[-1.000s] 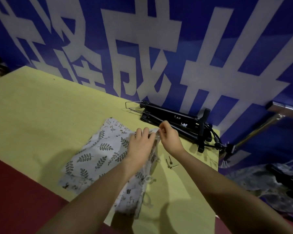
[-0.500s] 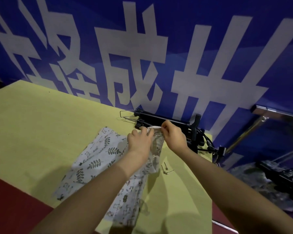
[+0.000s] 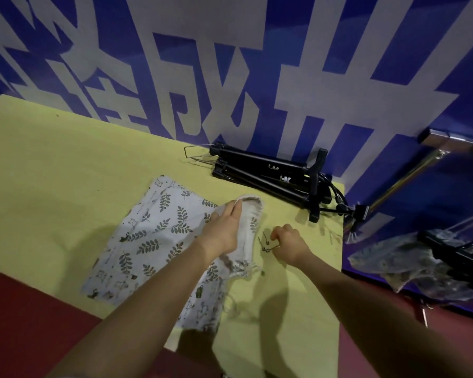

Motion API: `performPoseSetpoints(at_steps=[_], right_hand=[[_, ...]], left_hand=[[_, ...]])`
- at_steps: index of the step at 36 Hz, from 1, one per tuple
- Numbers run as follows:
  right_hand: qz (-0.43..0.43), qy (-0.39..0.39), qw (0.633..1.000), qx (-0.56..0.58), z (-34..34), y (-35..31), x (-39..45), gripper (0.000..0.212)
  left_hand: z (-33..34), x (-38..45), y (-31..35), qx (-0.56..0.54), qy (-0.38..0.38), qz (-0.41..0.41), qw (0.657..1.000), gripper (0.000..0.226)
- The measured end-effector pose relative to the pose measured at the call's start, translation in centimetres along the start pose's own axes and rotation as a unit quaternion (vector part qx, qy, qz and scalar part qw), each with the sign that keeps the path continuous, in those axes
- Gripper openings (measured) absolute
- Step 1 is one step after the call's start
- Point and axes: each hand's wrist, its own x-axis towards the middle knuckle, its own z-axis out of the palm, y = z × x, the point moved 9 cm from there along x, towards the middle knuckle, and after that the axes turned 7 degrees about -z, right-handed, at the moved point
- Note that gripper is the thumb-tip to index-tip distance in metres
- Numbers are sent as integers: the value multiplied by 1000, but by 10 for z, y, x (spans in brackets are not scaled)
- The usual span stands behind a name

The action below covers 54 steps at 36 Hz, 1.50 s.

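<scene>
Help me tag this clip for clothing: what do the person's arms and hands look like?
The left forearm and right forearm are bare, with no gloves; a pale strip at the frame's bottom edge may be a left sleeve. The left hand and right hand show no rings, and neither wrist shows a watch or band.

white cloth with dark leaf print, yellow table, black hangers, blue-and-white banner.
</scene>
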Motion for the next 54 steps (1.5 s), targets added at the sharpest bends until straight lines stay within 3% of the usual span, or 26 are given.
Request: performPoseSetpoints(at_steps=[8,14,19,25,29,42,47,54], right_hand=[[-5,18,999,-35,4,2,3,18],[-18,36,997,-59,0,-2,-7,20],[-44,106,993,34,-29,-25,-10,12],[-75,110,974,185,-36,-72,0,7],[-79,124,965,217,-37,-93,5,22],[-122,204,930,279,-81,-102,5,12],[-99,226,936,252,-108,-91,22,15],[-57,181,973,131,-130,-73,63,25]], left_hand=[[3,-1,2,-27,-8,30,999,101],[3,-2,1,-45,-2,36,998,98],[-5,-4,-5,-30,13,29,999,97],[-35,-14,-2,-47,72,46,995,92],[-51,-17,-6,-50,94,45,993,91],[-69,-6,-28,-106,145,4,984,86],[-86,5,-25,-109,205,-28,972,73],[-100,30,-18,-99,209,-54,971,59]])
